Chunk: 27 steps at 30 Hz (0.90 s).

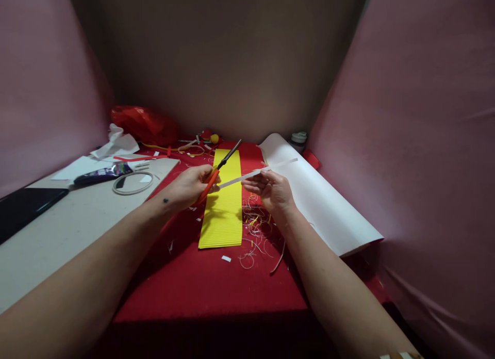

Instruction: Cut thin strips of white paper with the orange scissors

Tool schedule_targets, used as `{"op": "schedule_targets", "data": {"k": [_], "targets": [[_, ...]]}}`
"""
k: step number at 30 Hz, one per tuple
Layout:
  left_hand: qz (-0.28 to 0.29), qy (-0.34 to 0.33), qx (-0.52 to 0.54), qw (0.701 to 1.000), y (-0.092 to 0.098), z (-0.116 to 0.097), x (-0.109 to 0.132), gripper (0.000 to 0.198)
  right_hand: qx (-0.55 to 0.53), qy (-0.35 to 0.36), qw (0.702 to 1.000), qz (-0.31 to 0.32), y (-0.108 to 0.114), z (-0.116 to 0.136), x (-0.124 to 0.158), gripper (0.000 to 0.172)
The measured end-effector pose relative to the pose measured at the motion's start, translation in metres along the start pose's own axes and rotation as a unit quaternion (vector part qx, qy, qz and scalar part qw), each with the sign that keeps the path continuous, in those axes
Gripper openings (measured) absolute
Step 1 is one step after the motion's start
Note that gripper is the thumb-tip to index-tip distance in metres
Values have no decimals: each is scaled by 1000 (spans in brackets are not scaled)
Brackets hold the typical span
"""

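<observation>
My left hand [191, 186] is closed round the orange handles of a pair of scissors [220, 168], whose dark blades point up and away to the right. My right hand [270, 189] pinches a long thin white paper strip [257, 173] that runs from the scissors up to the right. Both hands hover above a yellow corrugated paper strip [224, 204] lying on a red corrugated sheet [216, 281]. The strip's near end meets the scissors close to the handles.
A large white paper sheet [325, 204] lies to the right. Paper slivers [255, 235] litter the red sheet. On the grey board [58, 235] at left lie a dark tablet [23, 207], a glue tube [100, 174] and a white ring [133, 183]. A red bag [143, 124] sits behind.
</observation>
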<state>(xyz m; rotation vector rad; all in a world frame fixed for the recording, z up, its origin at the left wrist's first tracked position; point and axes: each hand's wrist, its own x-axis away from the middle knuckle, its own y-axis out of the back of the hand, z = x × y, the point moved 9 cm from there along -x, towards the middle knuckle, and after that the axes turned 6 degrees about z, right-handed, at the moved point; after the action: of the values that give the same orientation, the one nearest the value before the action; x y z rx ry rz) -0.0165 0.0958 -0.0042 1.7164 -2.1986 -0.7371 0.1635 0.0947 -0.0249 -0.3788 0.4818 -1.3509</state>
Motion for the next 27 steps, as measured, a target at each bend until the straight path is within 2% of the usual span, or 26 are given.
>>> {"op": "schedule_targets", "data": {"k": [3, 7, 10, 13, 17, 23, 27], "targets": [[23, 10, 32, 999, -6, -1, 0, 18, -1, 6, 1000, -10, 4, 3, -1, 18], [-7, 13, 38, 999, -2, -6, 3, 20, 10, 25, 1000, -14, 9, 7, -2, 14], [-15, 12, 41, 999, -2, -10, 5, 21, 38, 22, 999, 14, 3, 5, -1, 10], [-7, 20, 50, 999, -4, -12, 7, 21, 71, 6, 996, 49, -7, -5, 1, 13], [5, 13, 51, 999, -8, -11, 6, 23, 93, -14, 993, 65, -12, -17, 2, 14], [10, 9, 71, 997, -8, -7, 3, 24, 103, -4, 994, 44, -7, -16, 1, 13], [-12, 30, 73, 997, 2, -12, 5, 25, 78, 23, 997, 16, -1, -5, 1, 7]]}}
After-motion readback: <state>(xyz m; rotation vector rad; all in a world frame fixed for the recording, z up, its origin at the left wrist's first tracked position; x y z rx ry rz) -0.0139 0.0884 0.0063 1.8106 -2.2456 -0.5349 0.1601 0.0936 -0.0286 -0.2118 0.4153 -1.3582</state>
